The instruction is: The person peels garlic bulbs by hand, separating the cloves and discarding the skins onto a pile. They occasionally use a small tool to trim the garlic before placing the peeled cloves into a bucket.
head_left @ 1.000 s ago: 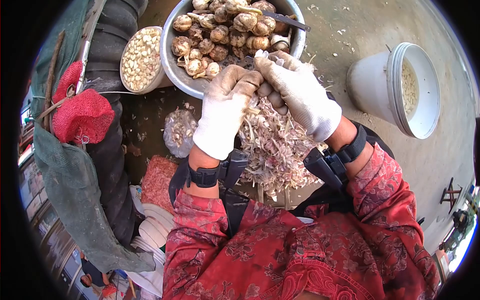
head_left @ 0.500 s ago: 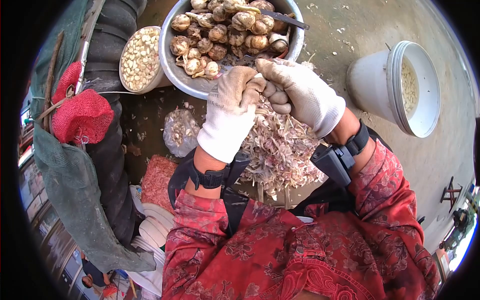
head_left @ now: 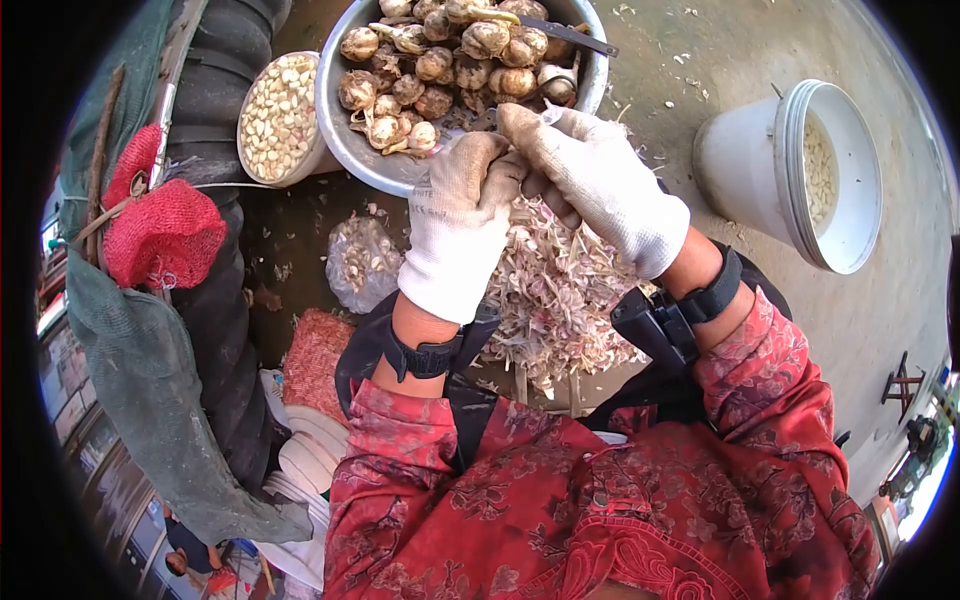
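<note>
Both hands wear white knitted gloves with soiled fingers and meet just below the rim of a metal basin (head_left: 335,120). My left hand (head_left: 462,215) is closed, its fingertips pinched on a garlic clove that is now mostly hidden. Beside it, my right hand (head_left: 603,185) is also closed, with a thin pale scrap of garlic skin (head_left: 551,114) showing at its thumb and forefinger. Unpeeled garlic bulbs (head_left: 435,65) and a dark-bladed knife (head_left: 570,36) lie in the basin. Under the hands is a heap of garlic skins (head_left: 560,305).
A bucket of peeled cloves (head_left: 280,120) stands left of the basin. Another white bucket (head_left: 745,170) leans at the right, with cloves inside. A clear plastic bag (head_left: 362,262), a red mesh sack (head_left: 318,350) and a ribbed black pipe (head_left: 215,290) are on the left.
My right hand has rotated and shifted slightly up and left, its thumb lifting away from the left fingertips. The pale clove seen between the fingertips is now covered. My left hand is nearly still.
</note>
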### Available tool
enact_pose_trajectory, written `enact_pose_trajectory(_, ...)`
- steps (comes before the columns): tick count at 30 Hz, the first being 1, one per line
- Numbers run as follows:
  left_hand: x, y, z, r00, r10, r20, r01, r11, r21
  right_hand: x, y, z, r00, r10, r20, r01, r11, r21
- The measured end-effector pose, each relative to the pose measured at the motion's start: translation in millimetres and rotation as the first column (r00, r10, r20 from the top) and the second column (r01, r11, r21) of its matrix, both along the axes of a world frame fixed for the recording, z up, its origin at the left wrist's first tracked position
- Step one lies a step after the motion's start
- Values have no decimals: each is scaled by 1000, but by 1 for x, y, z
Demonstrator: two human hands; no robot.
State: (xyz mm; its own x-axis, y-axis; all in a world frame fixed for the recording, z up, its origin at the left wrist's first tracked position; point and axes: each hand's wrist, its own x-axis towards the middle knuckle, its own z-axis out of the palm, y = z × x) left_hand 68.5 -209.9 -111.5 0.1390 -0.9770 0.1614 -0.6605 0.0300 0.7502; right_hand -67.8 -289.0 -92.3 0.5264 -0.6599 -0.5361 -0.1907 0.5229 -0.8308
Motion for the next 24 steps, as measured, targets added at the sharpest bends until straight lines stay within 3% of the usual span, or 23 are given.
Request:
enact_pose_trajectory(2,0,0,1,1000,-9,17,9,1000,0,1,0,-4,992,104,-78,-115,981,-154)
enact_pose_trajectory(4,-1,0,5,989,78,-123,-43,964,264,-1,-2,1,993,112,-44,-114,992,-53)
enact_pose_trajectory(5,-2,0,5,989,78,-123,-43,964,264,-2,-3,2,993,116,-9,-116,992,47)
enact_pose_trajectory(8,-5,1,3,979,135,-151,-119,987,111,-4,2,0,993,18,120,-26,998,60)
enact_pose_trajectory(9,-4,2,3,906,213,-365,-138,966,220,-6,2,-4,993,18,120,-26,998,60)
enact_pose_trajectory(10,-3,2,3,780,300,-549,-129,936,328,-7,1,-11,973,-2,229,-29,991,131)
enact_pose_trajectory(11,-3,2,4,780,300,-549,-129,936,328,-8,1,-14,942,-30,334,-40,979,200)
enact_pose_trajectory(13,-3,2,7,573,354,-739,-96,925,368,-6,0,-14,924,-69,375,-22,972,232)
enact_pose_trajectory(16,-3,3,8,467,380,-799,-95,919,382,-4,-3,-16,925,-108,365,-14,949,316)
enact_pose_trajectory(19,1,3,5,442,369,-817,-60,921,384,-4,-4,-19,909,-154,387,1,930,368)
enact_pose_trajectory(24,-4,2,10,501,393,-771,-130,915,382,-5,-4,-18,875,-179,451,-26,911,412)
